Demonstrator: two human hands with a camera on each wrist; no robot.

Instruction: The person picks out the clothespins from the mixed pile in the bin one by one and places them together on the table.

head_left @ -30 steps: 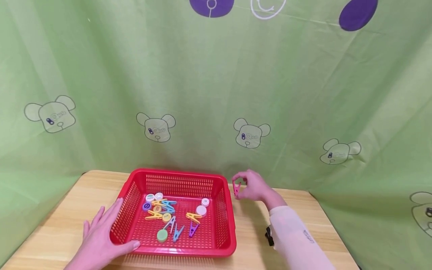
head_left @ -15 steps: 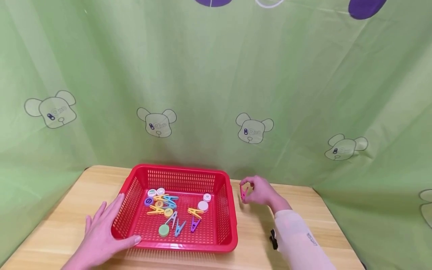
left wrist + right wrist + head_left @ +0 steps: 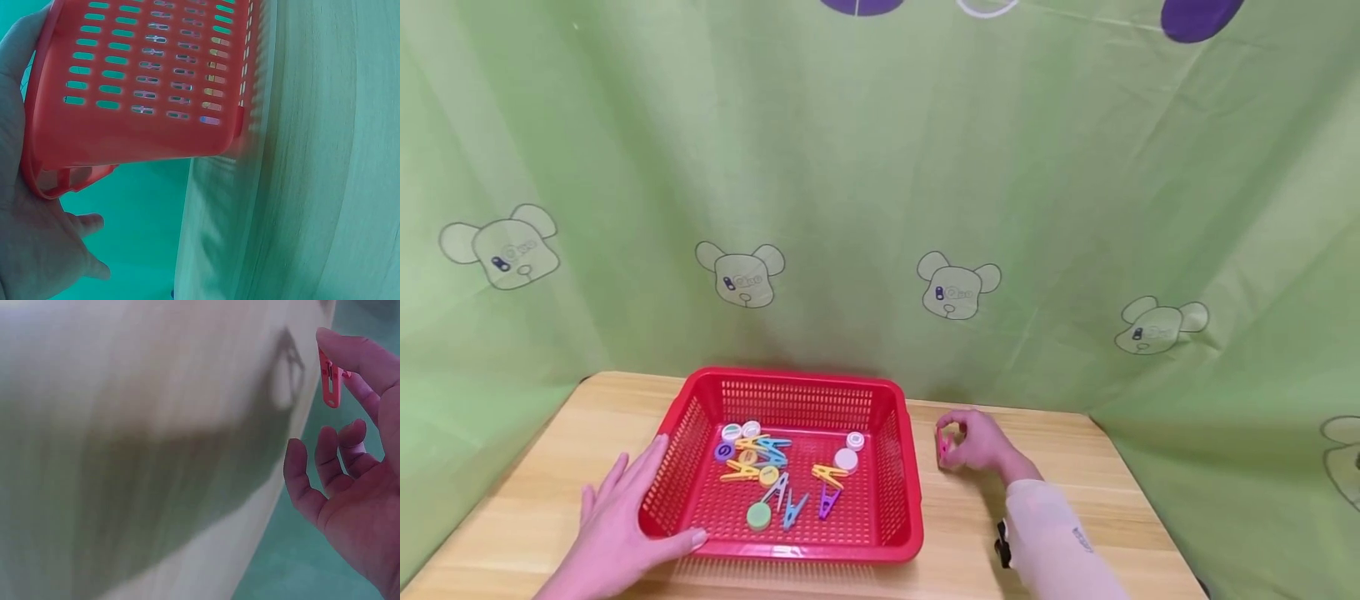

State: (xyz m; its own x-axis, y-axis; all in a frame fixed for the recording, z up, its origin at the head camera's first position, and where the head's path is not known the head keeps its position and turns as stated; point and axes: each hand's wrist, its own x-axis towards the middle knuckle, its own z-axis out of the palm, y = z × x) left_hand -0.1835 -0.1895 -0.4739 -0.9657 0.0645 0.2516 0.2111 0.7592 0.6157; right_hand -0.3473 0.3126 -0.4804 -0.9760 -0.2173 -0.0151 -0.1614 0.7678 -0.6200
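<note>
In the head view my right hand (image 3: 982, 444) is to the right of the red plastic basket (image 3: 912, 492), pinching a pink clothespin (image 3: 943, 450) between thumb and index finger. The right wrist view shows this clothespin (image 3: 330, 378) at the thumb tip, with the other fingers loosely bent. My left hand (image 3: 617, 527) rests against the basket's near left corner, thumb on the front rim and fingers spread along the left side. Inside the basket lie clothespins in yellow, blue, purple and grey, and round caps, among them a green cap (image 3: 758, 516) and a pink cap (image 3: 846, 460).
The basket stands on a light wooden table (image 3: 1060, 467). Behind and beside the table hangs a green curtain (image 3: 850, 183) with bear prints. A black strap (image 3: 1002, 546) is on the right forearm.
My right hand has moved slightly right and toward the near side, away from the basket, with the pink clothespin still pinched. The left hand stays at the basket's corner.
</note>
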